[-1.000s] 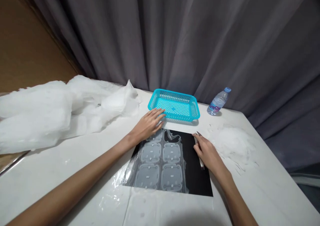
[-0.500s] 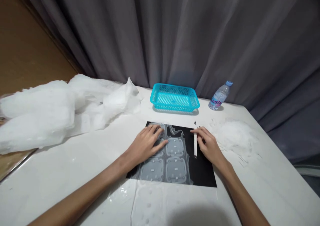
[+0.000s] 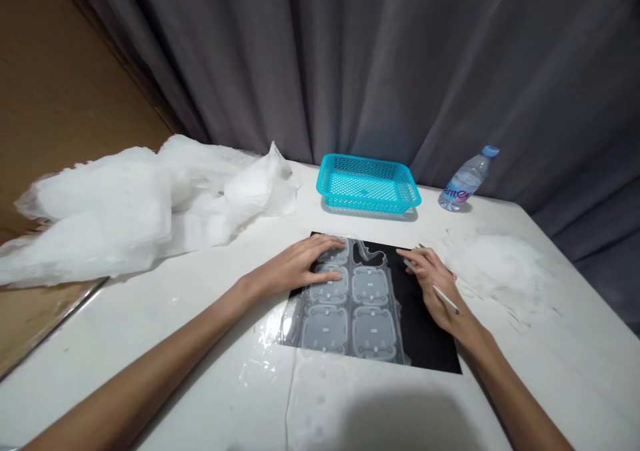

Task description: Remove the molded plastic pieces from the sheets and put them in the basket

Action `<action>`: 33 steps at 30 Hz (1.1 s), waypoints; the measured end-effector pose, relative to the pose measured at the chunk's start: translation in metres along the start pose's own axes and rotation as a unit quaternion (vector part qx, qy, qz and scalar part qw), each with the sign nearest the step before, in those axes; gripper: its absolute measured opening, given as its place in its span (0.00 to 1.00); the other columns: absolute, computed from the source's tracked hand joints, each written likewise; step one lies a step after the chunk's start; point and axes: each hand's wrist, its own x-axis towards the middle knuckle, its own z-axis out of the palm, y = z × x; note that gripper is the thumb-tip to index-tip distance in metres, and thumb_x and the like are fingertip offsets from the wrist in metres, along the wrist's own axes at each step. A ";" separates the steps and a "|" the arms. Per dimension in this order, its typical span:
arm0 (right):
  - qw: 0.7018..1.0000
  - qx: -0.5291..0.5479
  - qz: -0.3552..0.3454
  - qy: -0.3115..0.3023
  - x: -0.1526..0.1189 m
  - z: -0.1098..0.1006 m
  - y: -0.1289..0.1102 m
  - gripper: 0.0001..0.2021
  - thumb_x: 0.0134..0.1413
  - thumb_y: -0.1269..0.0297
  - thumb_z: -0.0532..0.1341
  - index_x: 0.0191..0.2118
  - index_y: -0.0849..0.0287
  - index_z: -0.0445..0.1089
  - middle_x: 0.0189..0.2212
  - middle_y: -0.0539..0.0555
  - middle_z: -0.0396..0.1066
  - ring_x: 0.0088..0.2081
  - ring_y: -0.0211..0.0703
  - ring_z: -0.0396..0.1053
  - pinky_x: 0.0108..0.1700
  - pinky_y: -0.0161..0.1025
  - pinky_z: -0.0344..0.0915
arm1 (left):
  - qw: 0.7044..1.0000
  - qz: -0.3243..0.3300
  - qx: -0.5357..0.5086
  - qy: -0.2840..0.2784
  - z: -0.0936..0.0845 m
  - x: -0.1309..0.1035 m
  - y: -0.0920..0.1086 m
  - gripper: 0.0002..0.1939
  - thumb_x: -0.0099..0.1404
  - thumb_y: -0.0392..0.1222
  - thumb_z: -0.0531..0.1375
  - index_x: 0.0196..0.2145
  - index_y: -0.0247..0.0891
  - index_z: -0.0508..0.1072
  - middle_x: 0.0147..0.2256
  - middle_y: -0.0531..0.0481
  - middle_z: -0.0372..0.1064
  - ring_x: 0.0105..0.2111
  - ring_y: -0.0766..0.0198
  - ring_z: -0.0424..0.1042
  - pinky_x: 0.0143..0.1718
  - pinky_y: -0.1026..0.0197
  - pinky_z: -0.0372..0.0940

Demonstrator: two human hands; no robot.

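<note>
A clear plastic sheet moulded with rounded square panels lies over a black sheet near the middle of the white surface. The panels stand in two columns, and an irregular opening with a ragged edge shows black at the far end of the right one. The plastic runs past the near edge of the black sheet, where its outlines turn faint against the white.

The left hand lies palm down with its fingers spread over the far left panels, thumb apart from the other fingers, holding nothing that shows. The right hand is closed around a slim white tool at the right part of the black sheet, its index finger reaching forward; the tool's rear end sticks out toward the wrist. Whether its tip touches the black sheet cannot be told. Both forearms come in from the near edge and angle inward.

The left hand covers part of two panels, and the right hand hides the middle of the tool. Beyond the sheets sits a blue basket, with a tilted-looking water bottle to its right. A loose white heap lies just right of the right hand, and a large white fluffy pile fills the far left. Brown cardboard and a grey curtain stand behind.
</note>
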 end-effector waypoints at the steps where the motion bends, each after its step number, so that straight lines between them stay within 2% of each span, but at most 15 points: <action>1: 1.000 0.000 -0.006 0.014 -0.002 0.002 0.001 0.23 0.76 0.51 0.45 0.59 0.52 0.72 0.50 0.57 0.71 0.46 0.47 0.75 0.53 0.45 0.70 | 1.000 0.001 0.009 0.004 0.002 -0.002 0.001 0.30 0.72 0.58 0.62 0.66 0.47 0.64 0.65 0.42 0.66 0.64 0.46 0.66 0.66 0.44 0.60; 6: 0.995 0.000 -0.006 0.104 -0.011 0.007 0.000 0.07 0.70 0.59 0.61 0.43 0.53 0.77 0.44 0.55 0.75 0.46 0.49 0.75 0.54 0.47 0.68 | 0.999 -0.006 0.033 0.016 0.011 -0.008 0.008 0.32 0.74 0.60 0.59 0.69 0.49 0.58 0.67 0.43 0.64 0.65 0.48 0.66 0.64 0.46 0.63; 8: 0.994 0.036 0.019 0.100 -0.011 0.006 -0.004 0.06 0.68 0.60 0.63 0.44 0.53 0.76 0.43 0.55 0.76 0.44 0.48 0.75 0.51 0.46 0.70 | 0.999 -0.001 0.029 0.014 0.014 -0.009 0.012 0.32 0.73 0.61 0.59 0.68 0.48 0.58 0.67 0.42 0.64 0.65 0.48 0.66 0.64 0.46 0.63; 11: 0.991 0.086 0.056 0.080 -0.010 0.005 -0.012 0.08 0.66 0.61 0.65 0.49 0.53 0.76 0.43 0.54 0.76 0.41 0.45 0.76 0.47 0.43 0.73 | 1.000 0.000 0.019 0.007 0.018 -0.008 0.019 0.33 0.73 0.62 0.59 0.67 0.46 0.59 0.66 0.41 0.64 0.64 0.46 0.67 0.64 0.45 0.63; 14: 0.990 0.108 0.057 0.069 -0.008 0.005 -0.021 0.08 0.66 0.62 0.65 0.48 0.53 0.77 0.43 0.54 0.76 0.42 0.45 0.76 0.46 0.42 0.73 | 1.000 -0.006 0.004 -0.004 0.019 -0.005 0.022 0.33 0.72 0.62 0.60 0.67 0.45 0.60 0.66 0.41 0.64 0.64 0.46 0.67 0.63 0.46 0.63; 17: 0.990 0.133 0.029 0.041 -0.005 0.007 -0.027 0.05 0.66 0.63 0.65 0.44 0.52 0.78 0.44 0.55 0.76 0.45 0.46 0.75 0.49 0.43 0.72 | 1.000 -0.015 -0.013 -0.002 0.019 -0.002 0.022 0.33 0.71 0.63 0.60 0.65 0.45 0.60 0.65 0.41 0.65 0.63 0.46 0.68 0.61 0.48 0.64; 20: 0.984 0.177 0.023 0.001 0.000 0.011 -0.033 0.04 0.65 0.63 0.66 0.43 0.52 0.79 0.45 0.55 0.77 0.49 0.47 0.75 0.52 0.44 0.71 | 0.999 -0.023 -0.022 -0.011 0.017 -0.001 0.019 0.34 0.71 0.64 0.60 0.65 0.45 0.60 0.61 0.41 0.68 0.57 0.47 0.73 0.54 0.51 0.67; 23: 0.974 0.222 0.029 -0.042 0.011 0.017 -0.043 0.04 0.64 0.61 0.67 0.42 0.53 0.79 0.45 0.56 0.77 0.48 0.47 0.75 0.47 0.42 0.73 | 0.999 -0.015 -0.026 -0.021 0.015 0.000 0.015 0.35 0.72 0.63 0.59 0.68 0.46 0.58 0.57 0.43 0.71 0.54 0.49 0.76 0.51 0.52 0.68; 25: 0.972 0.222 0.017 -0.078 0.022 0.019 -0.050 0.05 0.65 0.61 0.66 0.42 0.55 0.79 0.42 0.56 0.77 0.44 0.46 0.76 0.44 0.40 0.72 | 1.000 -0.001 -0.019 -0.023 0.015 0.000 0.013 0.32 0.72 0.63 0.59 0.66 0.47 0.62 0.61 0.43 0.69 0.59 0.47 0.72 0.55 0.51 0.67; 28: 0.969 0.203 -0.013 -0.138 0.043 0.022 -0.059 0.05 0.66 0.63 0.65 0.41 0.56 0.77 0.40 0.54 0.77 0.40 0.44 0.75 0.44 0.40 0.71 | 1.000 0.002 0.005 -0.025 0.013 0.002 0.014 0.28 0.70 0.65 0.60 0.58 0.45 0.71 0.69 0.45 0.62 0.69 0.41 0.59 0.63 0.46 0.63; 30: 0.967 0.194 -0.035 -0.162 0.056 0.024 -0.062 0.04 0.66 0.64 0.65 0.39 0.57 0.77 0.39 0.53 0.77 0.41 0.44 0.76 0.46 0.41 0.70 | 0.999 -0.013 0.024 -0.033 0.011 0.004 0.015 0.32 0.68 0.69 0.60 0.60 0.45 0.70 0.70 0.46 0.59 0.72 0.38 0.52 0.64 0.43 0.62; 33: 0.965 0.175 -0.058 -0.185 0.068 0.027 -0.060 0.04 0.65 0.65 0.65 0.38 0.57 0.76 0.39 0.52 0.78 0.42 0.45 0.76 0.49 0.42 0.68 | 0.997 -0.025 0.058 -0.037 0.011 0.006 0.015 0.42 0.67 0.72 0.58 0.68 0.44 0.63 0.70 0.45 0.59 0.72 0.37 0.50 0.66 0.42 0.60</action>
